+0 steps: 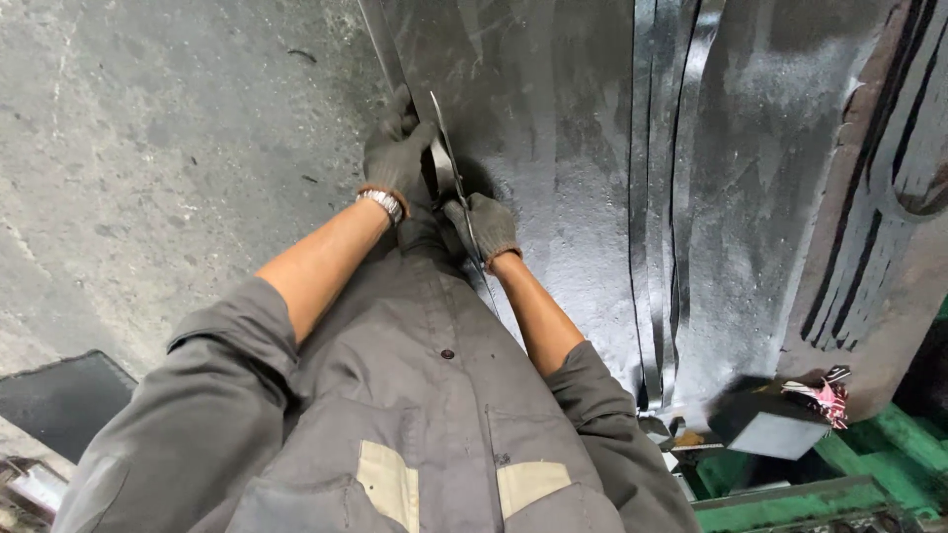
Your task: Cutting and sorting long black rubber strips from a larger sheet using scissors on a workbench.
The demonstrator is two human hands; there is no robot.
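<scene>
I look straight down my grey work shirt at a large dark metal sheet (pixel 553 148) lying on the concrete floor. My left hand (pixel 397 156), in a dark knit glove with a metal watch at the wrist, grips the sheet's left edge. My right hand (pixel 484 227), also gloved, is closed on a long thin metal strip (pixel 452 173) that stands on edge between my two hands and runs away from me along the sheet's edge.
Several narrow cut metal strips (pixel 660 197) lie lengthwise on the sheet to the right. A rusty brown plate (pixel 869 227) sits at far right above green machine parts (pixel 839 484). A grey block (pixel 765 429) with pink-white rag lies nearby. A dark mat (pixel 59 395) is at lower left.
</scene>
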